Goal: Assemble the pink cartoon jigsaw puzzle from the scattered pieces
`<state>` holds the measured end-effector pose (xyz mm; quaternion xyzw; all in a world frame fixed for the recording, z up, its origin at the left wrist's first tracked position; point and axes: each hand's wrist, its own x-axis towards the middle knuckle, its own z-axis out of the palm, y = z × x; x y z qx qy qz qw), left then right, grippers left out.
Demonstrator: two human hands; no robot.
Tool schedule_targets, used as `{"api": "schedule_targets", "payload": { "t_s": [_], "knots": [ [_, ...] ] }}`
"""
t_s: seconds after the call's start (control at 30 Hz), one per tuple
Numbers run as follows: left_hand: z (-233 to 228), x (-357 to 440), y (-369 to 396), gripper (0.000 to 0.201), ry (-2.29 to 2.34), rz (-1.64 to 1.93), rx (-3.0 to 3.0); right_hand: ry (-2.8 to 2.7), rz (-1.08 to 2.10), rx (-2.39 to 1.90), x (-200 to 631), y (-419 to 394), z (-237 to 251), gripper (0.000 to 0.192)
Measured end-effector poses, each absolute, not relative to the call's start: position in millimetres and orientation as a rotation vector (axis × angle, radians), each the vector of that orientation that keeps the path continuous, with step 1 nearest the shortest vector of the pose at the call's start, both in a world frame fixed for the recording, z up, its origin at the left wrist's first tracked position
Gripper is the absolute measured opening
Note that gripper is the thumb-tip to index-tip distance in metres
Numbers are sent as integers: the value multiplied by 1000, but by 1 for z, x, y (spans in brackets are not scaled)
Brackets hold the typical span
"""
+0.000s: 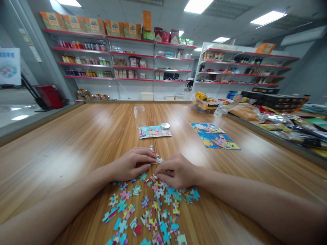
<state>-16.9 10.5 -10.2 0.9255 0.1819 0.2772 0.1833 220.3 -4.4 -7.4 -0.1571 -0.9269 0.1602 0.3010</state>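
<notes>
We pinch a small joined cluster of pieces with the left hand, fingers nearly closed. The right hand curls beside it, its hold hidden. Risk: sideways pressure could separate the joints or scatter the loose pieces.

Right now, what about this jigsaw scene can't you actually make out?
Head view only:
- The puzzle pieces between the hands: mostly covered by the left hand and right hand.
- Loose pieces nearest the camera: cut off by the bottom edge.
- Labels on the shelf boxes: too small to read.
</notes>
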Motion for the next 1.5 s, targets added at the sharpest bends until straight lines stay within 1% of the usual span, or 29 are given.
{"api": "schedule_targets", "payload": {
  "t_s": [0.43,0.53,0.67,0.8,0.9,1.03,1.17,1.23,1.33,1.5],
  "knots": [
    [-10,-16,12,26,504,783,2560,-2396,455,-506,220,-4,-5,16],
    [-6,-17,11,24,531,787,2454,-2381,429,-527,220,-4,-5,16],
    [-2,-19,9,24,631,902,2291,-2347,402,-581,221,-2,-7,16],
    [-4,-19,9,20,786,1003,2464,-2271,387,-706,221,3,-9,18],
    [-8,-18,10,25,881,1026,2657,-2208,378,-858,220,6,-11,18],
    [-14,-20,10,36,957,968,2670,-2215,395,-1045,221,9,-11,16],
    [-16,-23,12,42,1020,936,2378,-2262,413,-1075,223,11,-13,16],
    [-14,-25,13,41,985,830,2214,-2271,418,-1070,223,11,-14,17],
    [-7,-30,13,35,876,612,2056,-2270,419,-1075,223,11,-13,17],
    [3,-36,12,30,752,365,2054,-2268,426,-1059,223,10,-12,17]
  ]
}}
